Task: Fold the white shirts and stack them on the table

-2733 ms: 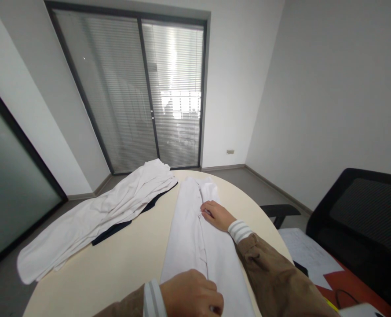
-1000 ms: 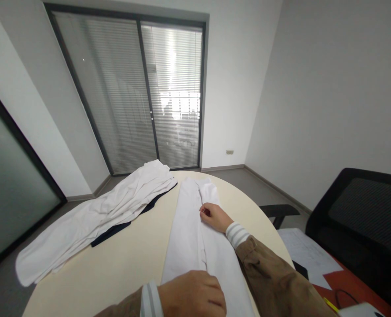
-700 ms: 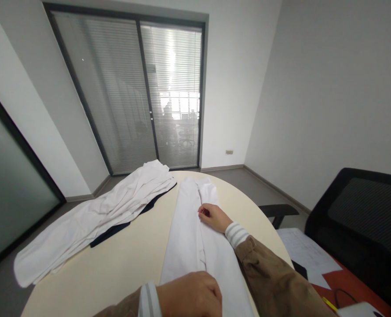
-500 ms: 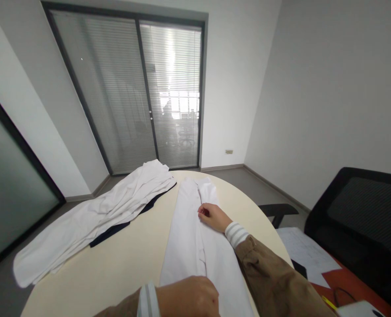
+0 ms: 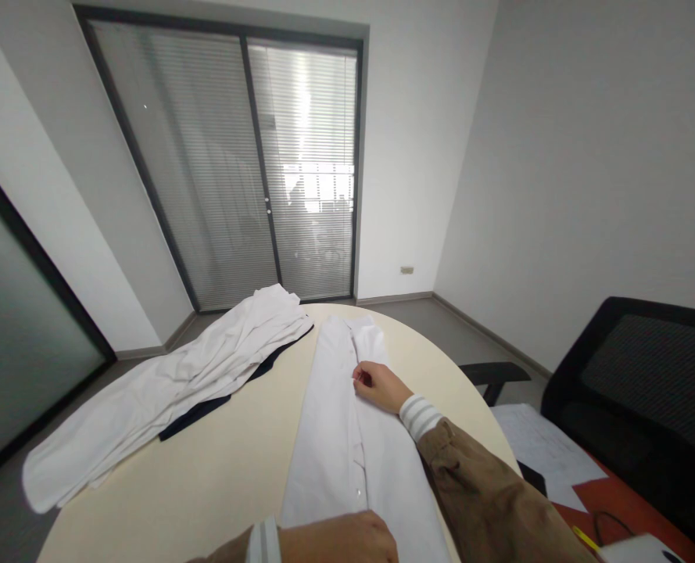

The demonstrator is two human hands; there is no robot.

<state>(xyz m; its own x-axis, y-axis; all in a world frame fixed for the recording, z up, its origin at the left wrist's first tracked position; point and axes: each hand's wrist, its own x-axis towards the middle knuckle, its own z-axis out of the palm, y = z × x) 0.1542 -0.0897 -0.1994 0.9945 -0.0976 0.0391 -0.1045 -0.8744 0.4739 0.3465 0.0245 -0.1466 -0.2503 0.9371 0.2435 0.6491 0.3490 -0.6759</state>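
In the head view, a white cloth garment with a buttoned front (image 5: 324, 438) lies lower centre on a round cream table (image 5: 223, 485), probably light and limp, best taken by its front edges. The right hand (image 5: 384, 386), mid-frame, seems to pinch one edge; the left hand (image 5: 347, 539), bottom centre, hides its fingers, so I cannot tell their hold.

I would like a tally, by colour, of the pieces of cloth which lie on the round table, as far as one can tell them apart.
White: 2 (the folded cloth at the left hand and right hand; the rumpled cloth)
Dark blue: 1 (the dark cloth, partly covered by the rumpled one)
Total: 3 visible; layers could hide more.
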